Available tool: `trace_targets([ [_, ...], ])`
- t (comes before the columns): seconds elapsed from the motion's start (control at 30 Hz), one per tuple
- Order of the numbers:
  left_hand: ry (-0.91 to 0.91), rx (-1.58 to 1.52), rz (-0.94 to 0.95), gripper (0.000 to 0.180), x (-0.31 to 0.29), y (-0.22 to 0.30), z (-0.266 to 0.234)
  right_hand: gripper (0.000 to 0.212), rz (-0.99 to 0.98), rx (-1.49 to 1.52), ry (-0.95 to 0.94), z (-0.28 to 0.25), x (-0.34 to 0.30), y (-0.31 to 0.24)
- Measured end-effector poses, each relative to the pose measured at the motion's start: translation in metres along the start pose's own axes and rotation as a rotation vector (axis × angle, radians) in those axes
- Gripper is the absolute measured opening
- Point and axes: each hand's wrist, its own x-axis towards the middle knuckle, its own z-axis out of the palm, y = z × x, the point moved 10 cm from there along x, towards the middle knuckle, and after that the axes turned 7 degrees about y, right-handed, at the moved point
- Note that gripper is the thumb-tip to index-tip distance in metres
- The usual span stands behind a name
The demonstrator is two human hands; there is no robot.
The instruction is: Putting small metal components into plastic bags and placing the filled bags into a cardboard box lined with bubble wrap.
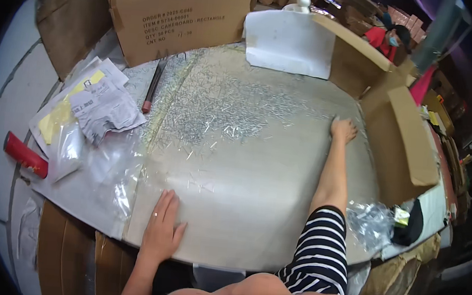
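Observation:
Near the front edge of the pale table (231, 203), my left hand (162, 228) lies flat, its fingers stretched out and a ring on one of them. Nothing is in it. A few thin metal pins (201, 187) lie just beyond its fingertips. My right arm reaches far across to the right side, where my right hand (345, 130) rests on the surface with curled fingers. Whatever those fingers may hold is too small or hidden to make out. A wide scatter of small silvery pins (234, 105) covers the middle and far left of the table.
Cardboard walls (396, 144) edge the right side; a large carton (180, 19) and a white sheet (290, 42) stand at the back. On the left lie papers (105, 105), clear plastic (108, 164), a red cylinder (26, 155) and a dark-handled tool (152, 87). Crumpled plastic (369, 224) sits at right.

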Motion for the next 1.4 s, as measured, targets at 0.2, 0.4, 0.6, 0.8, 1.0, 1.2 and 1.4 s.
trace_targets([
  [0.2,-0.077,-0.021,0.032,0.048,0.012,0.001,0.007,0.070,-0.596,0.206,-0.409,0.081,-0.033,-0.203],
  [0.4,0.017,-0.055,0.022,0.048,0.003,-0.004,0.002,0.060,-0.871,0.043,-0.434,0.061,-0.150,-0.224],
  [0.6,0.115,-0.038,0.150,0.042,-0.003,-0.005,0.003,0.062,-0.812,0.078,-0.432,-0.035,-0.247,-0.147],
  [0.8,0.229,-0.033,0.265,0.033,-0.024,-0.003,-0.017,0.063,-0.702,0.226,-0.485,-0.113,-0.318,-0.100],
  [1.0,0.317,-0.256,0.324,0.027,-0.117,0.044,-0.032,0.063,-0.829,0.051,-0.433,-0.173,-0.356,-0.038],
  [1.2,0.520,-0.146,0.183,0.021,-0.124,-0.002,-0.084,0.062,-0.925,0.110,-0.417,-0.168,-0.382,-0.038],
  [1.4,0.183,0.258,-0.027,0.063,-0.034,-0.081,-0.062,0.059,-0.936,0.185,-0.443,-0.165,-0.401,-0.042],
])
